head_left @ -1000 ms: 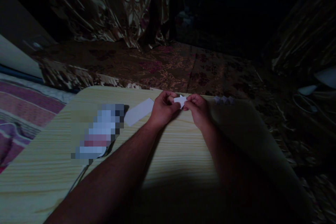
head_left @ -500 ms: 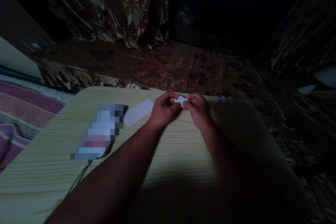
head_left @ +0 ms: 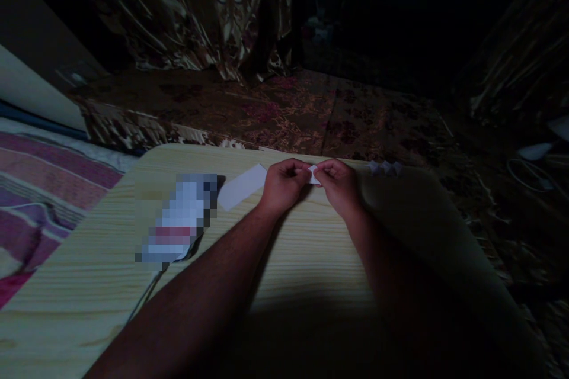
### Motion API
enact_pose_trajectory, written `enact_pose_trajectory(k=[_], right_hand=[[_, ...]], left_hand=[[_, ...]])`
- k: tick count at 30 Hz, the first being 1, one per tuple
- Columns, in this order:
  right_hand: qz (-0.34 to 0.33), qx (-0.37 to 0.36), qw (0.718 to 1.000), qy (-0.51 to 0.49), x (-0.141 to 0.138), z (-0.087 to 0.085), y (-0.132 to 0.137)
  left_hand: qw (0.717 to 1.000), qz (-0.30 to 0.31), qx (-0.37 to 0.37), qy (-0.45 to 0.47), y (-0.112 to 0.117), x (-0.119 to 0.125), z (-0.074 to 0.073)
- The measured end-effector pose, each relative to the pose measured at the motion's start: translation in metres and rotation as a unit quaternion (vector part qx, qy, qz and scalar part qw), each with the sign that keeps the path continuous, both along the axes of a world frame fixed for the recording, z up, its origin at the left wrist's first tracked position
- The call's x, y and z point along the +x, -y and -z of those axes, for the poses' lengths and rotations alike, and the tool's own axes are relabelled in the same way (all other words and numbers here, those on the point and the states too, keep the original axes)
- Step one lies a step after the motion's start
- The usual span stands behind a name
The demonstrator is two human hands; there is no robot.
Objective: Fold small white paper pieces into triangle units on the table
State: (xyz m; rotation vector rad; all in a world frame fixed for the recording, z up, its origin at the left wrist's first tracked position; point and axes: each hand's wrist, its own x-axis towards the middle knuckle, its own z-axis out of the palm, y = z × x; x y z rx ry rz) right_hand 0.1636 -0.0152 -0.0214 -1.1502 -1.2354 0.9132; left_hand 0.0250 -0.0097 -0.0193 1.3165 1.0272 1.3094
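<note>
Both my hands meet at the far edge of a pale wooden table (head_left: pixel 311 260). My left hand (head_left: pixel 283 185) and my right hand (head_left: pixel 341 185) each pinch a small folded piece of white paper (head_left: pixel 313 174) between fingertips; only a sliver of it shows. A white paper strip (head_left: pixel 242 186) lies flat just left of my left hand. Several small folded white paper pieces (head_left: pixel 384 168) sit in a row right of my right hand.
A blurred-out oblong object (head_left: pixel 180 219) lies on the table's left part, with a thin cable (head_left: pixel 149 293) running from it toward me. A striped cloth (head_left: pixel 44 189) lies at the left. Patterned brown fabric (head_left: pixel 288 112) covers the floor beyond the table.
My fingers have closed in over the folded paper, so less of it shows than before. The view has shifted slightly to the left.
</note>
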Motion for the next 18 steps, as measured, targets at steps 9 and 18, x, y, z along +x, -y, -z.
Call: enact_pose_trajectory(k=[9,18], right_hand=[[-0.039,-0.028,0.998,-0.044,-0.0028,-0.0018,0.0013],[-0.075,-0.009,0.996,-0.052,-0.0006,-0.0043,0.0039]], left_hand=[[1.000,0.010,-0.015,0.023,-0.0003,-0.0014,-0.0026],[0.998,0.015,-0.012,0.055,-0.0008,-0.0031,-0.0044]])
